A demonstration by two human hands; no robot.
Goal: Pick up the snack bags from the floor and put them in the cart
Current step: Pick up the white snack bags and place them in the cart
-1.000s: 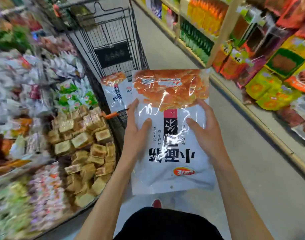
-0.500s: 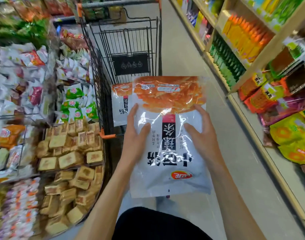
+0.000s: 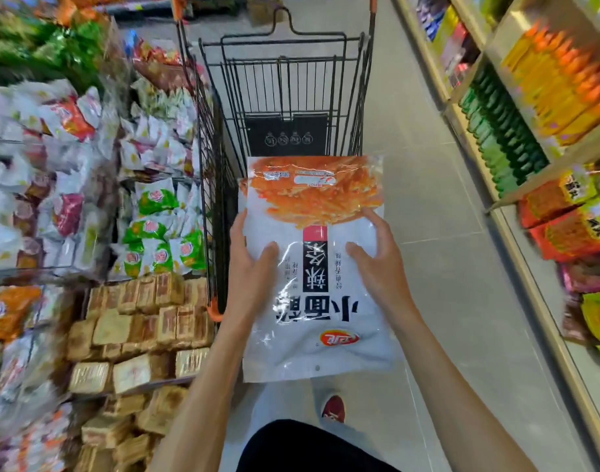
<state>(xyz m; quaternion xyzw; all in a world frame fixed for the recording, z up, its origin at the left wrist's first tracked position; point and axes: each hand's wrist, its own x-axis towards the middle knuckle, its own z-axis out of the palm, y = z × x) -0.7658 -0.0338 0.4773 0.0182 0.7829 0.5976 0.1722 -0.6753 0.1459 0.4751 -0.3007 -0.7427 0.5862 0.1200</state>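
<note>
Grey floor tiles (image 3: 462,301) run down a shop aisle, and we look down on it from the person's head. On the right stands a run of wooden shelves (image 3: 516,107) stocked with orange and green packs and, lower down, red and yellow packets. On the left are open bins: white, green and red wrapped sweets (image 3: 155,229) in the farther ones, brown wrapped blocks (image 3: 138,335) in the nearer ones.

We note a black wire cart (image 3: 285,80) standing in the aisle straight ahead, close against the left bins. A black placard (image 3: 286,136) hangs on its far panel, and an orange bumper (image 3: 212,310) marks its near left corner.

The snack bag (image 3: 312,274) is off the floor, held flat between both hands in front of the person. It is white with an orange picture, and its print is upside down to us. Its far edge overlaps the near end of the cart in our view, and its near edge hangs over the floor.

The left hand (image 3: 249,267) grips the bag's left edge, thumb on the face. The right hand (image 3: 380,267) grips the right edge in the same manner, thumb on the face and fingertips curled at the border.

Below the bag we see one red shoe (image 3: 333,408) on the tiles.
</note>
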